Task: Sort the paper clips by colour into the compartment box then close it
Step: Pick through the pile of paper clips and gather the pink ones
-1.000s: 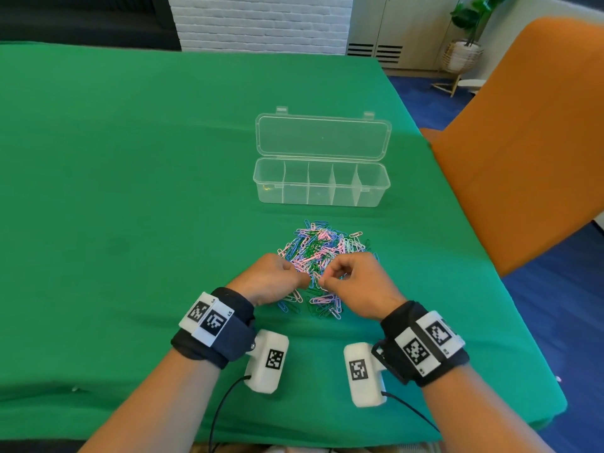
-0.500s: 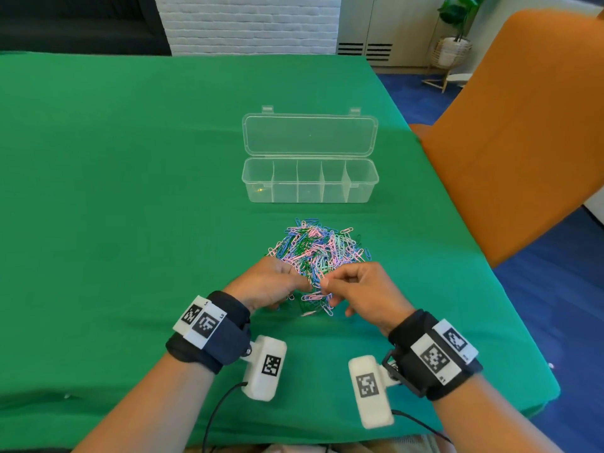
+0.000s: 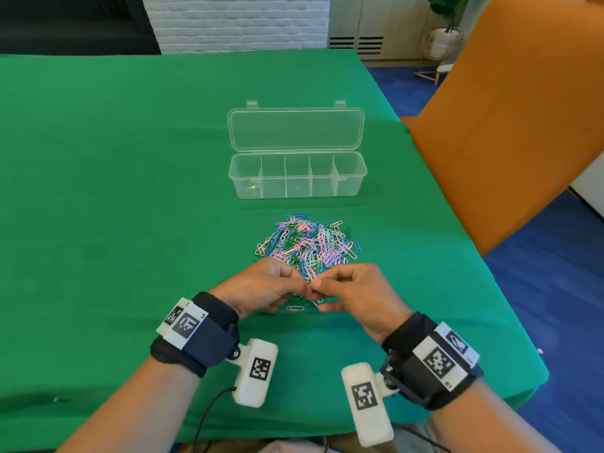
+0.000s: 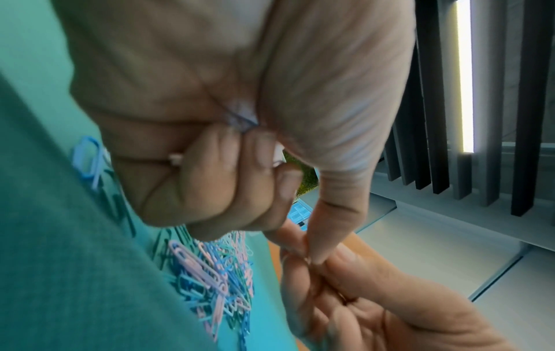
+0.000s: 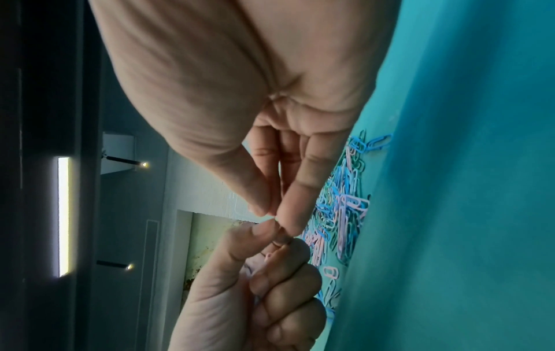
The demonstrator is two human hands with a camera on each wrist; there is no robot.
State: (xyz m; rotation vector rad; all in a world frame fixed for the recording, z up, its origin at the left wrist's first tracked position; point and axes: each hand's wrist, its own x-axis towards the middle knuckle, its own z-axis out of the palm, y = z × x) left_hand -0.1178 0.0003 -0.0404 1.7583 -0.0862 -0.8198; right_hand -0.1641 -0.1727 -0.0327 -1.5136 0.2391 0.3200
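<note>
Early in the sort: picking out and gathering clips by colour, nothing yet in the box. Left hand (image 3: 261, 286) curled into a loose fist just above the near edge of the pile, with what looks like a few clips tucked in the palm and a pinkish one near the fingertips in the right wrist view; colour hard to make out. Right hand (image 3: 351, 289) pinching thumb against forefinger, tips touching the left hand's thumb and forefinger; whether a clip sits in that pinch cannot be told. Probably passing or untangling a clip between the two.

Next move likely calls for freeing single clips without dragging linked neighbours, then carrying a same-coloured batch over to one compartment.

Paper clips (image 3: 307, 245) heaped in a tangled mound on the green worktop (image 3: 114, 191), pink, blue, green and pale ones mixed, a few strays at the edges. Compartment box (image 3: 297, 174) just beyond the pile, clear plastic, five compartments, lid (image 3: 295, 129) open and tipped back.
</note>
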